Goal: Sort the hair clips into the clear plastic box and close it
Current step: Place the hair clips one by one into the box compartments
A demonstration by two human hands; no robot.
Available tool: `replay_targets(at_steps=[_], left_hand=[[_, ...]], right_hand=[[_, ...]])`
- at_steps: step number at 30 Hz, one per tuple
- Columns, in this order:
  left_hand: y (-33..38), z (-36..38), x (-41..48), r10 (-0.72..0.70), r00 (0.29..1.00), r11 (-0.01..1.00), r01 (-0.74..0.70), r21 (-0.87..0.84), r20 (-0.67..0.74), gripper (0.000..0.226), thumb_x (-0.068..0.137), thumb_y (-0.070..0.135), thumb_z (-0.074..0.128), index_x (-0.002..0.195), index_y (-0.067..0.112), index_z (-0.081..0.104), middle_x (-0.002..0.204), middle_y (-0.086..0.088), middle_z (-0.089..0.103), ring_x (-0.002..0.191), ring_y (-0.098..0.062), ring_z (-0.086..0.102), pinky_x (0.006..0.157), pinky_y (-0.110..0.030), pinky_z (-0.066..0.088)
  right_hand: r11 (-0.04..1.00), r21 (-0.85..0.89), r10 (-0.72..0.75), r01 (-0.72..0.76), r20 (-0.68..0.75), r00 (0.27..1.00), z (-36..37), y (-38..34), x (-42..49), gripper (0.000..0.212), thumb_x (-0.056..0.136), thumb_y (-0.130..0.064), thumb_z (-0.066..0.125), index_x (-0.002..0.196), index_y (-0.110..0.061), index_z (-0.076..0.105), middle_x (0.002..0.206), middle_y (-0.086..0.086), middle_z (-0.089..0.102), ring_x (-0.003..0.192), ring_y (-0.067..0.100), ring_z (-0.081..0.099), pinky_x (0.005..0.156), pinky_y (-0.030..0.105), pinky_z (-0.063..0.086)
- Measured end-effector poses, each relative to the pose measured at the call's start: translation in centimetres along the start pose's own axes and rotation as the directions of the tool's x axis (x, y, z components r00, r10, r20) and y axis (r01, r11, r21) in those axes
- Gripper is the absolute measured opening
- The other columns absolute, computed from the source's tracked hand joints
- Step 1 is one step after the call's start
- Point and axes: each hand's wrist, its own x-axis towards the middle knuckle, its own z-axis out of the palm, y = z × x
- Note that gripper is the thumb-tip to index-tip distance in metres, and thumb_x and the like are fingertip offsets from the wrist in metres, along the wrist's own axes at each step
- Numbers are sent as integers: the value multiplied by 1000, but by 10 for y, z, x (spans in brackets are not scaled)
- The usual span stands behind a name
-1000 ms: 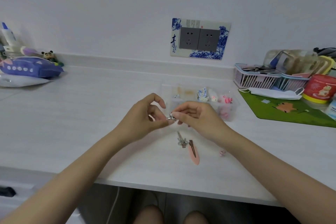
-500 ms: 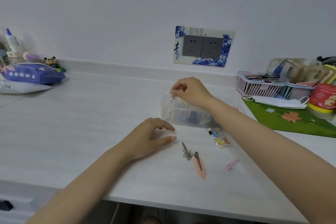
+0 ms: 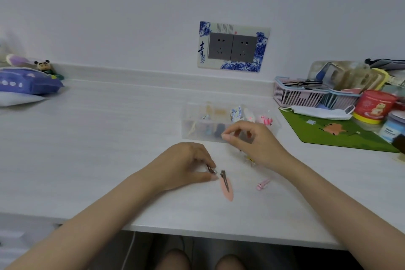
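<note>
My left hand (image 3: 184,165) rests on the desk (image 3: 92,142) with thumb and forefinger pinched on a small metal clip (image 3: 211,169), its dark end poking out from my fingertips. Just beside it, toward the front edge, lies a pink flat clip (image 3: 226,186), and a little pink clip (image 3: 263,184) lies further to the right. My right hand (image 3: 256,144) hovers above the desk, thumb and forefinger curled close with a small gap, holding nothing I can see. Some tiny coloured clips (image 3: 249,159) show just under its palm, mostly hidden. Behind that hand, toward the back edge, sits the clear plastic box (image 3: 192,127), open on top, with clips in its compartments. A green mat (image 3: 341,133) lies near the right edge.
</note>
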Motion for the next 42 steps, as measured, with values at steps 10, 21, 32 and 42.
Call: replay_targets(at_steps=[10, 21, 32, 42], left_hand=[[-10, -9, 2, -251, 955, 926, 189, -327, -159, 13, 83, 25, 69, 75, 16, 73, 65, 3, 69, 54, -5, 53, 56, -18, 41], [-32, -49, -22, -269, 963, 956, 270, -119, 26, 24, 80, 36, 69, 104, 36, 69, 104, 16, 67, 95, -3, 57, 81, -16, 46], [-41, -47, -30, -257, 966, 965, 258, -38, 40, 27, 68, 43, 78, 84, 27, 64, 85, 14, 58, 74, 1, 47, 66, -11, 38], [-32, -42, -26, -130, 936, 990, 103, -98, -327, 29, 69, 31, 81, 77, 24, 54, 70, 6, 62, 67, -12, 54, 57, -20, 39]], right_hand=[[995, 95, 10, -16, 71, 997, 9, -5, -10, 6, 84, -25, 68, 86, -22, 72, 85, -7, 69, 79, 17, 56, 71, 29, 42], [997, 61, 44, -54, 151, 988, 21, -8, -8, 5, 83, -27, 69, 84, -23, 72, 82, -18, 67, 68, -5, 50, 60, 11, 36], [991, -75, 129, -113, 273, 953, 65, -31, 12, 19, 80, -34, 72, 81, -15, 73, 54, -19, 55, 51, -8, 47, 51, 6, 33], [912, 246, 251, -327, 295, 922, 70, -41, 28, 5, 82, -22, 70, 80, -18, 69, 75, -1, 71, 59, 2, 59, 59, 13, 43]])
